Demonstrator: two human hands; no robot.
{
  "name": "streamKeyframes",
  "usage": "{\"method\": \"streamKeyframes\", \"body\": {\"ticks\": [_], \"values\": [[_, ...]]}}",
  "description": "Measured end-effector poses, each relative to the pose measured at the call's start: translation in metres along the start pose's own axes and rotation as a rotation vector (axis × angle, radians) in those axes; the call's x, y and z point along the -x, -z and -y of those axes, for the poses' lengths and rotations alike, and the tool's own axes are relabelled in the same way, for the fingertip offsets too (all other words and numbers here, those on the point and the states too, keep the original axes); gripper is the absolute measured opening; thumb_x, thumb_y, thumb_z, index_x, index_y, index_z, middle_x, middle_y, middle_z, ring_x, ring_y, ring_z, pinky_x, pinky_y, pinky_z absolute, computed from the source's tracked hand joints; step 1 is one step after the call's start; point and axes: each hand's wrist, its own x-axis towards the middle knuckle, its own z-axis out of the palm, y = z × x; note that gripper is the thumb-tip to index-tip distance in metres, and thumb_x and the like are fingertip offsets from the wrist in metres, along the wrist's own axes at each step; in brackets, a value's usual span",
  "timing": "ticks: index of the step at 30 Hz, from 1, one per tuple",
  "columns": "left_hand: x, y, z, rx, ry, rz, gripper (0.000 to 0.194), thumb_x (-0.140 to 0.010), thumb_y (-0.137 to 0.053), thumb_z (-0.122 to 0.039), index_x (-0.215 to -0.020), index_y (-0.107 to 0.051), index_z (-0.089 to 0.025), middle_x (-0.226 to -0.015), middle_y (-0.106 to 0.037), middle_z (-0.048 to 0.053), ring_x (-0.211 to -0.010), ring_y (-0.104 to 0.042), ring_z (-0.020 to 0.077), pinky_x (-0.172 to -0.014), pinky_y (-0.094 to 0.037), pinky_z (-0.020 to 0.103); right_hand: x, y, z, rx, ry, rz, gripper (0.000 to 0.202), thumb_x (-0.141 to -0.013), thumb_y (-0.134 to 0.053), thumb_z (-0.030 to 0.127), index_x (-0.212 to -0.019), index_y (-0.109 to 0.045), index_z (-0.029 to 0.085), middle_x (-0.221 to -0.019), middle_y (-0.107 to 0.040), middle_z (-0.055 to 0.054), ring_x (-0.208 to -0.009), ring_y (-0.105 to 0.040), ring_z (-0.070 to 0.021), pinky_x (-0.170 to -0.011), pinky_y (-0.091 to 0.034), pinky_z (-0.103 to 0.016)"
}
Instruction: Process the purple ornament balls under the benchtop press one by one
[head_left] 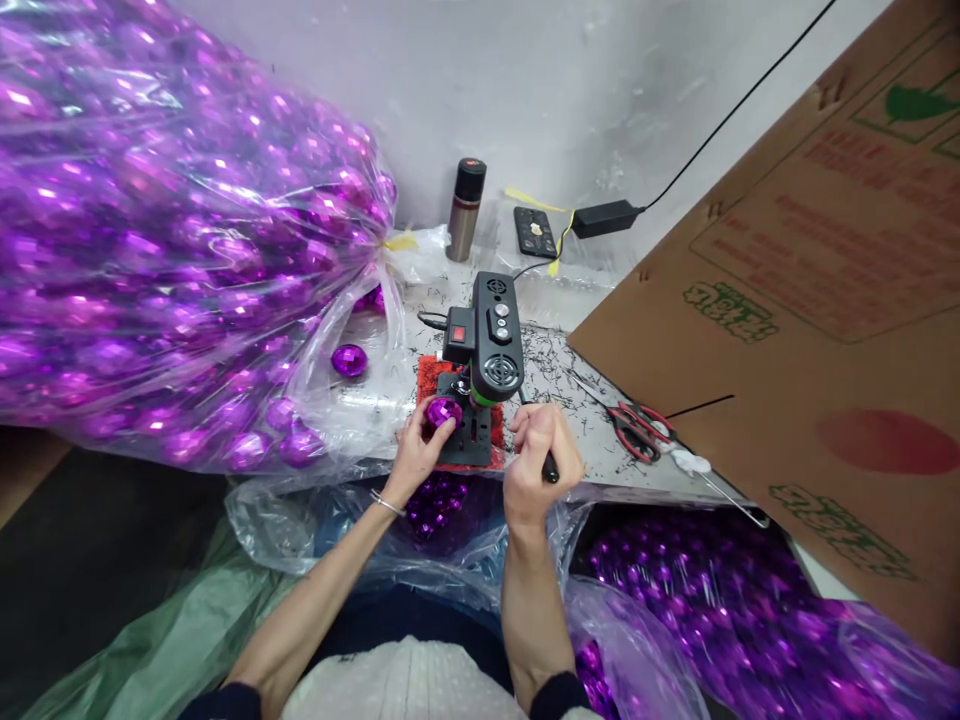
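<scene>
Left hand [421, 448] pinches a partly hidden purple ball [444, 409] at the machine [497, 335]'s near end; right hand [541, 462] grips its mostly covered handle [550, 468]. Right of the machine: scissors [634, 431], a cut-off box [757, 370].

Remote view: I can read no words | cardboard box [802, 340]: green umbrella sign [919, 102] at upper right, red lettering [874, 220] below it, green lettering [731, 312] in two places, all too blurred for me | black machine [498, 350]: button markings too small to make out
</scene>
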Motion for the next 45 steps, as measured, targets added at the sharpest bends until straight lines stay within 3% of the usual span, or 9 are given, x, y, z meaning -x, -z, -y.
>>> {"method": "streamKeyframes", "body": {"ticks": [3,7,12,16,19,28,38,45], "values": [[-0.001,-0.005,0.009,-0.306,-0.116,-0.019,0.058,-0.087,-0.081,-0.049,-0.137,-0.067,-0.026,-0.137,-0.07,0.013,-0.136,-0.06,0.0337,-0.122,-0.037,0.055,0.002,0.001,-0.002,0.005,0.014,0.005,0.039,-0.107,-0.046,0.02,-0.069,-0.047,0.022,-0.064,-0.048,0.005,-0.065,-0.054,-0.0104,-0.063,-0.043,-0.027],[0.0,-0.008,0.015,-0.519,-0.239,0.006,0.061,-0.087,-0.083,-0.046,-0.142,-0.065,-0.027,-0.136,-0.068,0.014,-0.135,-0.059,0.0333,-0.116,-0.041,0.051,0.005,0.002,-0.004,0.054,0.011,0.003,0.038,-0.107,-0.044,0.022,-0.069,-0.047,0.023,-0.064,-0.049,0.004,-0.064,-0.055,-0.0114,-0.063,-0.044,-0.029],[-0.001,-0.011,0.018,-0.576,-0.372,-0.013,0.059,-0.089,-0.082,-0.043,-0.142,-0.063,-0.025,-0.134,-0.071,0.014,-0.13,-0.063,0.0341,-0.114,-0.044,0.052,0.007,0.001,-0.004,0.04,0.016,-0.012,0.037,-0.107,-0.046,0.02,-0.07,-0.049,0.023,-0.065,-0.051,0.004,-0.065,-0.055,-0.0112,-0.064,-0.044,-0.029],[-0.003,-0.012,0.017,-0.509,-0.459,0.043,0.058,-0.09,-0.081,-0.045,-0.14,-0.061,-0.024,-0.132,-0.072,0.014,-0.127,-0.067,0.0331,-0.114,-0.048,0.052,0.007,0.002,-0.003,0.045,0.021,-0.008,0.038,-0.107,-0.045,0.02,-0.068,-0.049,0.023,-0.065,-0.051,0.004,-0.065,-0.056,-0.0118,-0.063,-0.044,-0.03],[-0.004,-0.014,0.017,-0.468,-0.481,0.09,0.058,-0.091,-0.079,-0.044,-0.142,-0.059,-0.025,-0.136,-0.07,0.013,-0.129,-0.066,0.0315,-0.111,-0.053,0.049,0.008,0.003,-0.003,0.051,0.032,0.001,0.038,-0.106,-0.045,0.019,-0.068,-0.049,0.023,-0.065,-0.052,0.003,-0.065,-0.056,-0.012,-0.063,-0.043,-0.03],[-0.008,-0.018,0.024,-0.485,-0.468,0.128,0.065,-0.085,-0.086,-0.047,-0.141,-0.061,-0.024,-0.137,-0.07,0.014,-0.133,-0.064,0.0347,-0.117,-0.049,0.056,0.015,0.007,-0.009,0.083,0.053,0.007,0.036,-0.105,-0.045,0.017,-0.07,-0.051,0.023,-0.064,-0.052,0.003,-0.065,-0.059,-0.0134,-0.063,-0.044,-0.031],[-0.007,-0.017,0.023,-0.482,-0.481,0.136,0.067,-0.087,-0.084,-0.05,-0.144,-0.06,-0.024,-0.137,-0.071,0.015,-0.133,-0.066,0.0348,-0.12,-0.047,0.058,0.05,0.0,-0.048,0.059,0.182,-0.047,0.038,-0.108,-0.039,0.025,-0.071,-0.051,0.023,-0.07,-0.057,0.003,-0.062,-0.057,-0.0124,-0.066,-0.05,-0.033],[-0.007,-0.018,0.024,-0.469,-0.455,0.136,0.064,-0.087,-0.083,-0.05,-0.142,-0.06,-0.026,-0.136,-0.071,0.013,-0.132,-0.066,0.034,-0.121,-0.046,0.057,0.054,-0.009,-0.056,0.005,0.186,-0.117,0.039,-0.108,-0.036,0.028,-0.071,-0.048,0.024,-0.07,-0.053,0.004,-0.058,-0.053,-0.0123,-0.065,-0.05,-0.034]]}}
